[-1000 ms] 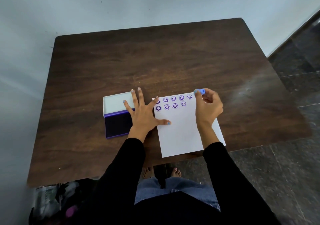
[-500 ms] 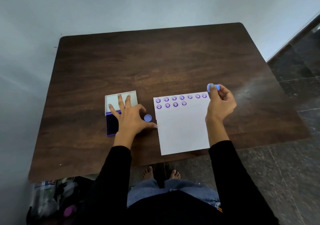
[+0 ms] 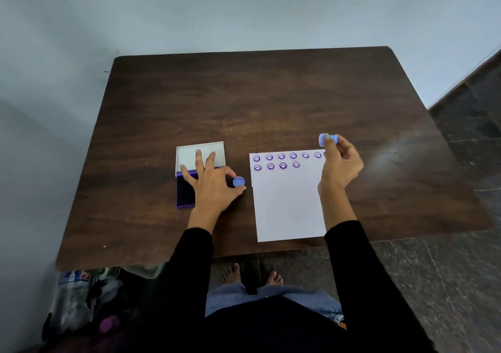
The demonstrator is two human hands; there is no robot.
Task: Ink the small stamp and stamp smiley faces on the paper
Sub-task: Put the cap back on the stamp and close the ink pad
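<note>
Nearest to us, the white paper (image 3: pixel 288 203) lies on the dark wooden counter (image 3: pixel 271 103), its lower edge close to the counter's near edge. Our left hand (image 3: pixel 214 184) rests over the open ink pad (image 3: pixel 185 190), fingers spread onto its white lid (image 3: pixel 189 153); its grip is loose, thumb and forefinger touching a small blue round cap (image 3: pixel 238 181) that sits between ink pad and paper. Farther up the sheet we see two rows of purple smiley faces (image 3: pixel 282 161), six above and four below. Beyond the paper's far right corner, our right hand (image 3: pixel 340 162) holds the small stamp (image 3: pixel 328 139) raised, its grip closed on it between thumb and fingertips.
</note>
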